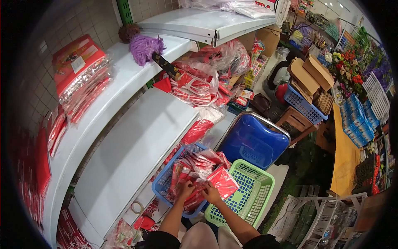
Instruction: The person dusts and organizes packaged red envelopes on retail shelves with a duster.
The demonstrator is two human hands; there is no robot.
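A blue basket (158, 185) in front of me is heaped with flat red-and-white packets (202, 159) in clear plastic. My left hand (188, 190) is closed, its fingers curled on the plastic wrapping over the heap. Close beside it, my right hand (211, 193) grips the near edge of a flat red packet (224, 182) in shiny clear plastic. That packet reaches over the rim of a light green basket (265, 199) on the right. What is inside the packets is too small to tell.
Grey metal shelves (137, 137) run along the left, with a stack of red packets (78, 62) and a purple feather duster (145, 47). A blue chair (255, 139) stands beyond the baskets. A tape roll (137, 207) lies near the lower shelf edge.
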